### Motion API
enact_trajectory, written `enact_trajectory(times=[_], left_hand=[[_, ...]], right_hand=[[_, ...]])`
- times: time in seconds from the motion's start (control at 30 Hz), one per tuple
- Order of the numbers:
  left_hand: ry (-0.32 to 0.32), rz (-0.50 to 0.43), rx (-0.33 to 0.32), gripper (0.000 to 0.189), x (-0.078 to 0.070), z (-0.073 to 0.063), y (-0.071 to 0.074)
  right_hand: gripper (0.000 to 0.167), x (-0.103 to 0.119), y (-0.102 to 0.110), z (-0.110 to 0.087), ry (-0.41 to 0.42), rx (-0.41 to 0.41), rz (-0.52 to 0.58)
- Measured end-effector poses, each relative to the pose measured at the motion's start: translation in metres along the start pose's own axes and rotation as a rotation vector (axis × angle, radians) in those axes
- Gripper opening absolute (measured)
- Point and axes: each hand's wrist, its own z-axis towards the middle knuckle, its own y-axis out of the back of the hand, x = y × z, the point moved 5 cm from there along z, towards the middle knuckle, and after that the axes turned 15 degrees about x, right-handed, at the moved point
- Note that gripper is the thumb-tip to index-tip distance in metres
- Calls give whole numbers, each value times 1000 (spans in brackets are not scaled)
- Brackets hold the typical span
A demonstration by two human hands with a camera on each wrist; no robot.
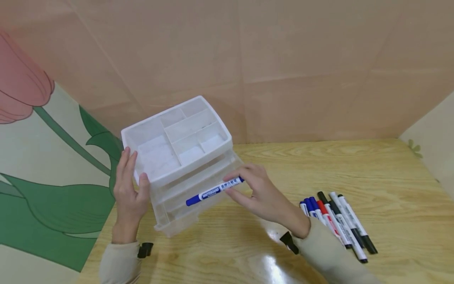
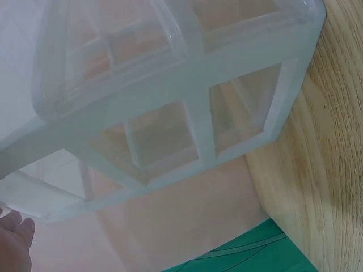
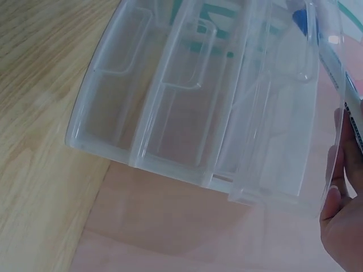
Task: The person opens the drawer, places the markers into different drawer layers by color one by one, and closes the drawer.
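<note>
A white storage box [image 1: 193, 166] with a divided top and clear drawers below stands on the table. Its upper drawer [image 1: 177, 228] is pulled out toward me; the right wrist view shows the stacked clear drawer fronts [image 3: 187, 107]. My left hand [image 1: 128, 193] rests against the box's left side, its thumb at the front corner. Between thumb and fingers, my right hand [image 1: 262, 197] pinches a blue whiteboard marker [image 1: 211, 192] over the pulled-out drawer, capped end pointing left. In the right wrist view, the marker [image 3: 339, 73] shows partly through clear plastic.
Several markers [image 1: 337, 221] with blue, red and black caps lie side by side on the wooden table [image 1: 400, 189] at right, partly hidden by my right sleeve. A pinkish sheet [image 1: 283, 71] hangs behind, and a flower-printed panel [image 1: 53, 213] stands at left.
</note>
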Motion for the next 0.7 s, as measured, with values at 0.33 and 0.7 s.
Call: enact_trajectory(times=[0.33, 0.7], left_hand=[[-3, 1, 3, 52, -1, 0, -1], [-2, -3, 6, 52, -1, 0, -1]], right_hand=[[24, 4, -6, 16, -11, 131, -28], [20, 5, -5, 28, -69, 225, -49]])
